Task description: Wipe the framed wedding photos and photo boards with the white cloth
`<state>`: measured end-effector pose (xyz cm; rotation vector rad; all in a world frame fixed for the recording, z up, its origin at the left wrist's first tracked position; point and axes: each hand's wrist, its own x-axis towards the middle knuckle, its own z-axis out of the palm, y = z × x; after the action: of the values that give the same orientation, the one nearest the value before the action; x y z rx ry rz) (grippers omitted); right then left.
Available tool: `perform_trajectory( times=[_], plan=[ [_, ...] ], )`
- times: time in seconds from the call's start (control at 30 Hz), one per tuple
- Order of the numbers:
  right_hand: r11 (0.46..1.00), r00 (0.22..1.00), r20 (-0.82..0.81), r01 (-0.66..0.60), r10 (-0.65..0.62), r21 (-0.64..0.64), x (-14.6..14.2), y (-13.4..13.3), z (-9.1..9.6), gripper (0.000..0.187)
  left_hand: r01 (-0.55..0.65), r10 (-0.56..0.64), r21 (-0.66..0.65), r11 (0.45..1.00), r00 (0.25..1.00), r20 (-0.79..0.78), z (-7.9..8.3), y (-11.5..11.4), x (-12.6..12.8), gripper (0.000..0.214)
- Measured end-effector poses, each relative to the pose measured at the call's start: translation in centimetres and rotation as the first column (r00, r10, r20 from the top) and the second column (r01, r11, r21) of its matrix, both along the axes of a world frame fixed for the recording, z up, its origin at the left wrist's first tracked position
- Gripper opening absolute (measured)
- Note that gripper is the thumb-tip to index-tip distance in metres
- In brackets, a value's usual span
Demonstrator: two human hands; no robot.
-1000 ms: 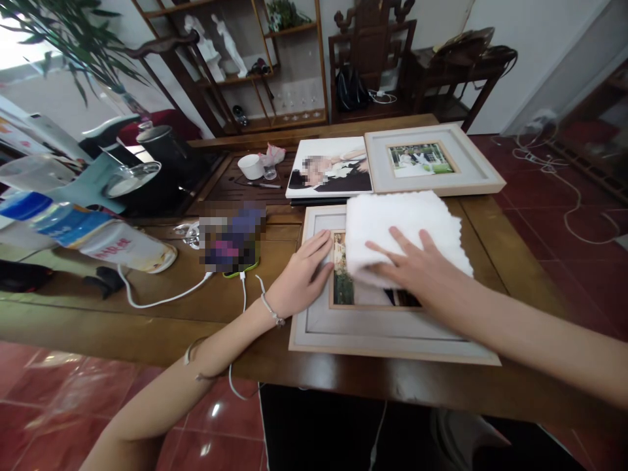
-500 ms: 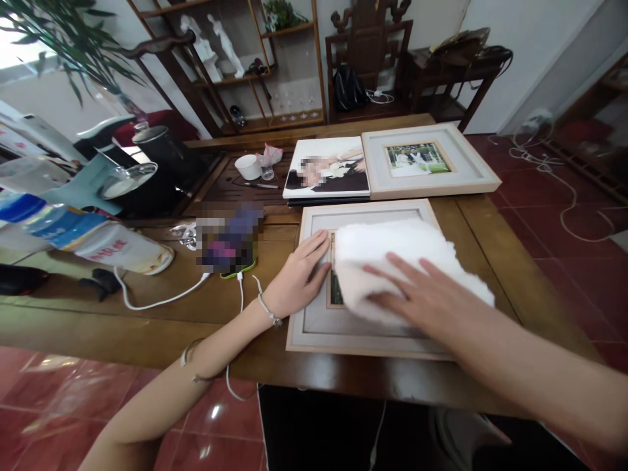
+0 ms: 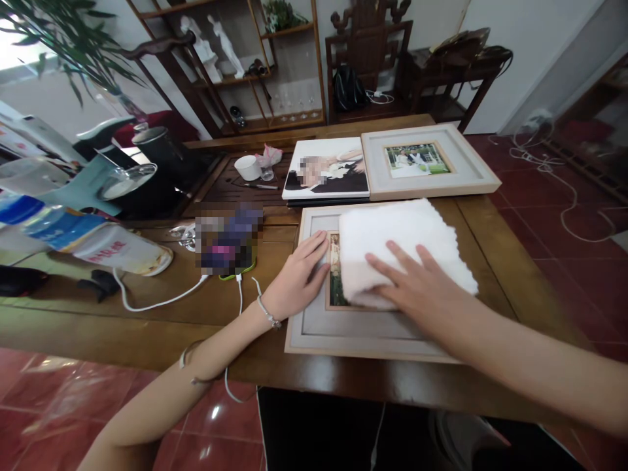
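A pale wooden picture frame (image 3: 343, 327) lies flat near the table's front edge, with a photo behind its glass. My left hand (image 3: 297, 278) rests flat on the frame's left side, fingers stretched out, holding nothing. My right hand (image 3: 417, 288) lies flat with spread fingers on a folded white cloth (image 3: 397, 245), pressing it against the glass. The cloth covers most of the photo; only a strip of the photo shows at the cloth's left edge.
A second framed photo (image 3: 471, 173) and an unframed print (image 3: 326, 173) lie further back. At left are a phone on a white cable (image 3: 226, 245), a lying plastic bottle (image 3: 93, 239), a white cup (image 3: 248, 167) and a black kettle (image 3: 157, 147). Shelves and chairs stand behind.
My right hand slid the cloth toward me and back across the glass; the cloth now lies a little left of where it began. My left hand stayed on the frame.
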<state>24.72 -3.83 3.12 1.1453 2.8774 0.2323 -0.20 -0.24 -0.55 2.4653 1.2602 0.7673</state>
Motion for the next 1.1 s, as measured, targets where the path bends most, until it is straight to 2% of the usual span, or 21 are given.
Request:
perform_trajectory(
  times=[0.07, 0.17, 0.23, 0.3, 0.4, 0.57, 0.67, 0.77, 0.83, 0.9, 1.0, 1.1],
  plan=[
    [0.998, 0.999, -0.046, -0.009, 0.007, -0.057, -0.1, -2.8, 0.5, 0.027, -0.002, 0.002, -0.007, 1.0, 1.0, -0.013, 0.0, 0.0, 0.0, 0.048],
    [0.987, 0.986, -0.134, -0.114, 0.099, -0.112, 0.2, -6.4, 1.8, 0.015, -0.002, 0.001, -0.014, 1.0, 1.0, -0.029, 0.1, -0.1, 0.0, 0.048],
    [0.972, 0.973, -0.173, -0.179, 0.153, -0.151, 0.4, -7.5, 2.6, 0.016, 0.001, -0.001, -0.013, 1.0, 1.0, -0.029, 0.2, -0.1, 0.0, 0.048],
    [0.969, 0.968, -0.194, -0.189, 0.157, -0.16, 0.4, -7.5, 2.6, 0.017, 0.006, -0.007, -0.009, 1.0, 1.0, -0.026, 0.2, -0.1, 0.0, 0.048],
    [0.989, 0.982, -0.166, -0.109, 0.091, -0.104, 0.3, -5.6, 1.6, 0.025, 0.017, -0.017, -0.005, 1.0, 0.999, -0.031, 0.1, 0.0, -0.1, 0.048],
    [0.997, 0.998, -0.033, -0.047, 0.049, 0.053, 1.3, 1.0, 0.6, 0.061, 0.031, -0.031, 0.012, 0.999, 0.999, -0.038, 0.1, 0.1, -0.1, 0.048],
    [0.985, 1.0, -0.006, -0.019, 0.02, 0.17, 2.1, 4.8, 1.1, 0.063, 0.035, -0.035, 0.018, 0.999, 0.999, -0.031, 0.1, 0.1, -0.1, 0.047],
    [0.984, 0.999, 0.03, 0.029, -0.035, 0.176, 1.8, 6.5, 1.3, 0.063, 0.029, -0.029, 0.013, 0.999, 0.999, -0.024, 0.0, 0.0, -0.1, 0.047],
    [0.991, 0.997, 0.059, 0.037, -0.045, 0.131, 1.0, 5.7, 1.1, 0.062, 0.019, -0.019, 0.008, 1.0, 1.0, -0.018, 0.0, 0.0, -0.1, 0.047],
    [0.997, 0.998, 0.059, 0.023, -0.027, 0.073, 0.2, 3.6, 0.6, 0.057, 0.016, -0.016, 0.003, 1.0, 1.0, -0.015, 0.1, 0.0, -0.1, 0.047],
    [1.0, 1.0, -0.011, -0.024, 0.024, -0.01, -0.7, -1.2, 0.1, 0.043, 0.019, -0.019, -0.008, 1.0, 0.999, -0.026, 0.1, 0.0, -0.1, 0.047],
    [0.988, 0.981, -0.119, -0.155, 0.154, -0.001, -0.9, -5.9, 0.0, 0.035, 0.008, -0.008, -0.014, 1.0, 0.999, -0.032, 0.1, 0.0, -0.1, 0.046]
  ],
)
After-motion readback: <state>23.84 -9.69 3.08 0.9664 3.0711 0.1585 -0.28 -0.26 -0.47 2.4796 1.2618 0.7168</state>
